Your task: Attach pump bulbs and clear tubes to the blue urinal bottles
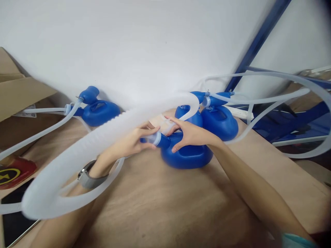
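A blue plastic bottle (187, 158) with a built-in handle lies on the wooden table in front of me. At its neck, my left hand (134, 139) pinches a translucent cap (155, 138) between thumb and fingers; a blue piece shows through or behind the cap. My right hand (192, 132) arches over the bottle's top, thumb on the near side and fingers on the far side by the neck. Part of its grip is hidden. A thick white flexible tube (103, 137) loops across the view, over my left forearm and close to the camera.
More blue bottles with thin tubes stand at the right (219, 124) and at the left (100, 113) near the white wall. An open cardboard box (23, 96), a red package (18, 172) and a dark flat object (15, 213) are at the left. A blue metal frame (258, 41) rises at right.
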Action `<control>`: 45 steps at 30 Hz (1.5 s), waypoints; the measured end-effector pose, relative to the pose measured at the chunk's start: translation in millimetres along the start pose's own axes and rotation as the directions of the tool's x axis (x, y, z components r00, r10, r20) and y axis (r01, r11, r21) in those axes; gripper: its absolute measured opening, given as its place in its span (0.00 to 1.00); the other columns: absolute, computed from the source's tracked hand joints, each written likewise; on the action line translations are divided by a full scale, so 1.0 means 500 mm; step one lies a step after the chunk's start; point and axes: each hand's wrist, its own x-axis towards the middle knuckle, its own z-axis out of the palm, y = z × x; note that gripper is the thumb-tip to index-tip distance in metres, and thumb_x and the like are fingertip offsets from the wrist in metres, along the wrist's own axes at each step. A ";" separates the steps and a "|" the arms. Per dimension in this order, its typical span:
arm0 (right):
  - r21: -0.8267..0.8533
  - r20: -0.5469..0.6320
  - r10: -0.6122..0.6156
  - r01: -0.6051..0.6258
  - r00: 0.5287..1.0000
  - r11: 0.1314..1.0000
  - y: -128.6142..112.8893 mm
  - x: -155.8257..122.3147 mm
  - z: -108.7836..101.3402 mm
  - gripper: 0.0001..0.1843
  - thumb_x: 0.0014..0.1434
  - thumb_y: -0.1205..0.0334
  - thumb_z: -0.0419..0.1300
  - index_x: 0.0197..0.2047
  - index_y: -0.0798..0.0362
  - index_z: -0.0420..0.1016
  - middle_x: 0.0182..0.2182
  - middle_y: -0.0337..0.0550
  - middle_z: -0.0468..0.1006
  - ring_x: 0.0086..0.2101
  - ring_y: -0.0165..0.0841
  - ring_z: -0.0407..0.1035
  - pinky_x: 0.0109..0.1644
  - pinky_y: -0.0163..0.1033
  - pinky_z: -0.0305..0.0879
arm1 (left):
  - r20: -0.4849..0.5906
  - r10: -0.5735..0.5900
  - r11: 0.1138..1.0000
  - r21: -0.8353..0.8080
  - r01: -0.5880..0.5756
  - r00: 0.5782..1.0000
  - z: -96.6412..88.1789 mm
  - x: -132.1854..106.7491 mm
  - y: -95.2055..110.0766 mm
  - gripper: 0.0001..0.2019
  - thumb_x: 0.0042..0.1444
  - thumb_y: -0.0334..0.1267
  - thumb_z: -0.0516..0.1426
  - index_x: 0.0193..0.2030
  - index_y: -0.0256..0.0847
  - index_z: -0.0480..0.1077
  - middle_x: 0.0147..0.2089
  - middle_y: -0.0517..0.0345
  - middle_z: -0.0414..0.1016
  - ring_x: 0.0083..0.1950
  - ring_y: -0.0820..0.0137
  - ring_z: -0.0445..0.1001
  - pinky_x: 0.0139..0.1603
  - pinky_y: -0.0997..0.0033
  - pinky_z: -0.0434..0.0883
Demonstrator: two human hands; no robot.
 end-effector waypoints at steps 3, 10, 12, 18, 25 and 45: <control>0.040 -0.014 -0.001 0.002 1.000 0.999 0.001 -0.001 0.001 0.72 0.41 0.57 0.83 0.81 0.42 0.46 0.48 0.43 0.87 0.54 0.48 0.80 0.65 0.54 0.72 | 0.034 -0.044 0.997 0.063 0.041 0.998 -0.004 0.004 0.004 0.26 0.65 0.52 0.63 0.68 0.49 0.73 0.55 0.50 0.76 0.55 0.56 0.76 0.61 0.53 0.73; 0.049 -0.022 -0.038 0.039 0.999 0.998 0.029 0.008 0.000 0.63 0.44 0.51 0.81 0.78 0.46 0.57 0.47 0.44 0.87 0.51 0.47 0.81 0.59 0.51 0.77 | 0.023 -0.092 0.945 0.316 0.080 0.995 0.015 0.000 0.033 0.25 0.68 0.44 0.60 0.70 0.47 0.68 0.62 0.48 0.76 0.54 0.54 0.80 0.54 0.57 0.77; -0.013 -0.010 -0.078 0.078 0.997 0.997 0.036 0.014 -0.002 0.60 0.44 0.50 0.81 0.76 0.46 0.61 0.49 0.44 0.86 0.52 0.46 0.80 0.62 0.51 0.76 | -0.013 -0.149 0.879 0.457 0.138 0.989 0.030 -0.006 0.052 0.26 0.69 0.41 0.59 0.72 0.45 0.66 0.66 0.45 0.73 0.55 0.52 0.80 0.51 0.56 0.77; -0.058 -0.018 -0.037 0.036 0.999 0.998 0.027 0.007 -0.002 0.40 0.53 0.45 0.76 0.66 0.47 0.77 0.55 0.49 0.83 0.56 0.49 0.78 0.65 0.55 0.74 | -0.186 -0.113 0.763 0.613 0.205 0.976 0.085 -0.002 0.059 0.40 0.65 0.64 0.58 0.72 0.32 0.63 0.59 0.34 0.79 0.58 0.47 0.79 0.58 0.54 0.73; -0.117 -0.071 -0.079 0.070 0.994 0.991 0.010 0.003 0.016 0.31 0.68 0.45 0.63 0.70 0.46 0.73 0.54 0.46 0.85 0.54 0.45 0.79 0.66 0.54 0.72 | -0.368 -0.091 0.709 0.629 0.319 0.925 0.132 0.007 0.043 0.46 0.63 0.72 0.53 0.68 0.26 0.67 0.50 0.32 0.82 0.52 0.45 0.81 0.61 0.49 0.70; 0.024 -0.137 0.020 -0.017 0.990 1.000 0.009 0.001 0.025 0.42 0.57 0.40 0.72 0.69 0.50 0.74 0.59 0.50 0.82 0.56 0.49 0.79 0.65 0.54 0.74 | -0.318 0.007 0.950 0.297 0.092 0.948 0.124 0.011 -0.026 0.38 0.68 0.62 0.56 0.75 0.40 0.61 0.66 0.39 0.76 0.63 0.50 0.79 0.62 0.54 0.75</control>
